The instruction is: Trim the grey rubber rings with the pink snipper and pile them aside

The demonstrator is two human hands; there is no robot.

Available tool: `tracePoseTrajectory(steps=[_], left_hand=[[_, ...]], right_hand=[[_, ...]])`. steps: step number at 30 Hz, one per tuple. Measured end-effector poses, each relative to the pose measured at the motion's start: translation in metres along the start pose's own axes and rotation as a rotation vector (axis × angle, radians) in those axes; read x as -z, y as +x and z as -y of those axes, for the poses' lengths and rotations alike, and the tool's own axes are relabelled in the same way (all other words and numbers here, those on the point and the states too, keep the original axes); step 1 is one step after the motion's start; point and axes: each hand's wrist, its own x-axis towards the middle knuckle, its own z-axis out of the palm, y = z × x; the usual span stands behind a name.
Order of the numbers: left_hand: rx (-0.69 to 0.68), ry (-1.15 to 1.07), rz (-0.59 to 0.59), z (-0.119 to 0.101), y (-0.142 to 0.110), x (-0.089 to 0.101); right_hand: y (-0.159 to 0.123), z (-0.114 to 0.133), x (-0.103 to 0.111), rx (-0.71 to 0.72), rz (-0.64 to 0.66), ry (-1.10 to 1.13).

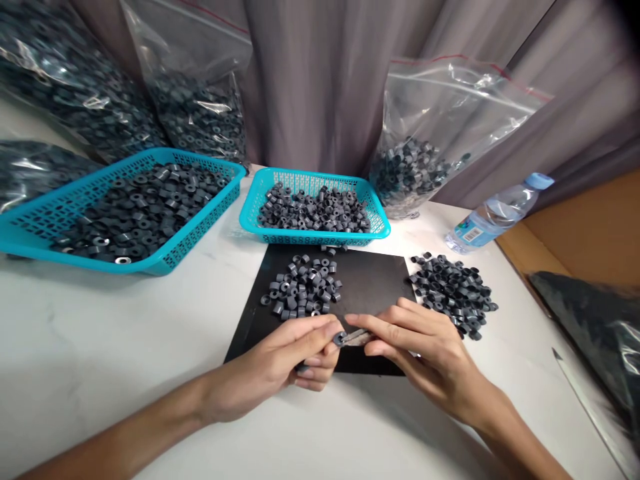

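Observation:
My left hand [295,350] pinches a small dark grey ring [339,339] between thumb and forefinger, its round end turned toward my right hand. Another dark piece [301,367] shows partly among its curled fingers. My right hand [425,343] grips a slim metal tool [356,337], perhaps tweezers or a small blade; its tip meets the ring's hole. Both hands are over the front of a black mat [375,287]. A loose pile of grey rings [305,287] lies on the mat just beyond my left hand. Another pile [453,290] spreads on the table beyond my right hand.
Two blue plastic baskets [315,237] [170,257] hold many grey rings at the back and left. Clear zip bags [415,160] [200,107] of rings stand against a grey curtain [310,80]. A water bottle [495,213] leans at right, near a dark plastic bag [590,327].

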Motion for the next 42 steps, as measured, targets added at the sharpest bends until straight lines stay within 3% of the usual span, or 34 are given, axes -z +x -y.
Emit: tracePoseTrajectory(steps=[30, 42], left_hand=[[-0.056, -0.001, 0.002, 0.002, 0.0, -0.002], [-0.068, -0.018, -0.012, 0.0, -0.001, -0.003]], right_hand=[[-0.001, 0.003, -0.007, -0.007, -0.046, -0.009], [0.0, 0.004, -0.01, -0.052, -0.161, 0.081]])
